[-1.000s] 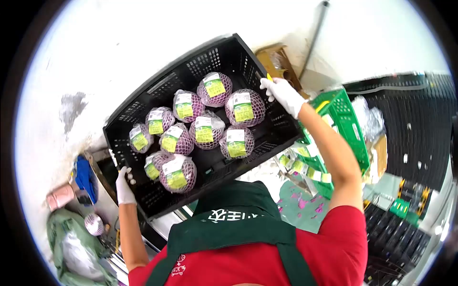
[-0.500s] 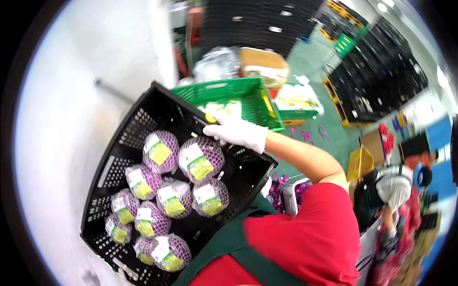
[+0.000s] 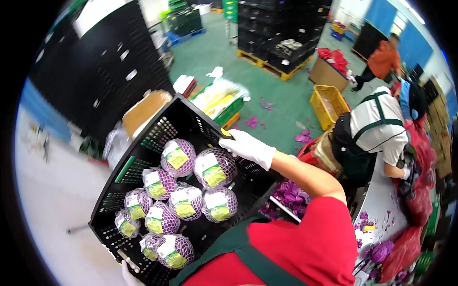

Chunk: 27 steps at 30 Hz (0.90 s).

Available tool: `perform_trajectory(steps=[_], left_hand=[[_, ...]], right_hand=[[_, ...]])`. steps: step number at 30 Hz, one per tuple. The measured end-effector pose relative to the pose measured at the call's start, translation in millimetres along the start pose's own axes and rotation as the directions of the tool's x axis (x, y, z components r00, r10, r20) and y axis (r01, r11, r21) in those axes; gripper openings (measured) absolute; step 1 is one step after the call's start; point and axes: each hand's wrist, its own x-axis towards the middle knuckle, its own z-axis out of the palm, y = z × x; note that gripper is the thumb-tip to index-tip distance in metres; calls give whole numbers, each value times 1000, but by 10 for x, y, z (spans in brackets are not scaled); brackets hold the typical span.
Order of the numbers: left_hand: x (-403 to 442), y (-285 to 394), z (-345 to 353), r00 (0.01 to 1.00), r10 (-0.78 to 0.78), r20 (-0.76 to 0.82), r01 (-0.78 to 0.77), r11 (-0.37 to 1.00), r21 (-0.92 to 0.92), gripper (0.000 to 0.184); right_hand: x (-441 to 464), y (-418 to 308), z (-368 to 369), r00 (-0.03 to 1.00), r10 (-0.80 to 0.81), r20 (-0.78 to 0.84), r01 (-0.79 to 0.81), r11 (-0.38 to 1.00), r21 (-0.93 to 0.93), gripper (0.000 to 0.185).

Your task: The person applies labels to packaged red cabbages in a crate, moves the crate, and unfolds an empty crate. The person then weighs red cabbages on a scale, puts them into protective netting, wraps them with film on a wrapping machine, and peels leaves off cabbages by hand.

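Note:
A black perforated crate is held tilted in front of my body. Several purple cabbages in white nets with green and white labels lie inside it. My right hand, in a white glove, has its fingers wrapped over the crate's right end rim, by a yellow tag. At the lower left edge of the view, my left hand, also gloved, grips the crate's other end; only part of it shows.
A co-worker in a white shirt bends over a metal table with purple scraps. Beyond stand a yellow basket, a person in orange, stacked black crates and a green crate. Purple leaves litter the green floor.
The view has swung right from the wall to the open workshop, and the crate has turned along with my body. Both hands have kept their hold on it.

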Motion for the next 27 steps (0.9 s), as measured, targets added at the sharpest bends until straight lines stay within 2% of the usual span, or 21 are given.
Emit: perform_trajectory(steps=[1,3,4,5,6,7,8,11,14,15,17,18,19,21,23,24,25,27], left_hand=[[-196,309,50,997,27,-69,-24,998,50,22],[-1038,493,812,997,32,-71,-25,994,105,25],[-1202,560,975,996,68,-54,-56,977,204,25],[-1166,550,1180,992,108,-70,-83,953,290,27],[-884,576,1438,994,104,-11,-93,931,353,27],[-490,559,1680,994,97,58,-112,906,407,27],[-986,786,1642,989,145,-16,-123,884,450,27],[-350,793,2648,991,24,132,-84,876,475,27],[43,615,3499,969,36,244,-168,822,544,26],[-659,814,3593,984,71,164,-155,798,583,26],[-119,578,4040,943,-29,332,-177,801,572,25],[-84,439,4449,936,-1,352,-221,777,589,24],[-55,331,4795,934,-9,356,-218,776,592,24],[437,38,5191,937,-68,342,-218,652,726,24],[606,-62,5351,935,-98,340,-194,662,724,27],[661,-134,5568,926,-129,356,-190,656,731,27],[698,-148,5771,912,-166,375,-187,645,741,27],[774,-207,6130,910,-149,388,-229,600,766,27]], right_hand=[[-80,-150,25,997,65,33,-68,993,99,32],[-914,68,-841,997,28,-77,-18,992,126,32],[-1305,113,-1242,991,80,-111,-61,985,164,32],[-1523,209,-1540,981,135,-143,-104,974,203,33],[-1543,274,-1662,972,176,-156,-131,956,262,32],[-1445,457,-1699,950,208,-235,-142,952,270,31],[-1558,524,-1739,967,197,-164,-129,928,349,30],[-1602,792,-2196,907,308,-288,-175,896,407,27],[-1740,1149,-2451,842,378,-384,-169,862,478,26],[-1985,1207,-2773,874,393,-286,-192,819,541,27],[-1918,1564,-2983,836,422,-349,-158,796,585,27],[-1891,1732,-3118,821,439,-364,-162,792,589,25],[-1792,1922,-3192,820,434,-374,-104,755,648,25],[-1667,2357,-3381,771,499,-396,-151,748,646,23],[-1665,2666,-3367,744,556,-370,-145,675,723,21],[-1688,2614,-3464,719,593,-362,-186,666,723,19],[-1722,2553,-3526,692,601,-399,-154,664,732,19],[-1710,2624,-3611,661,638,-395,-154,631,760,19]])
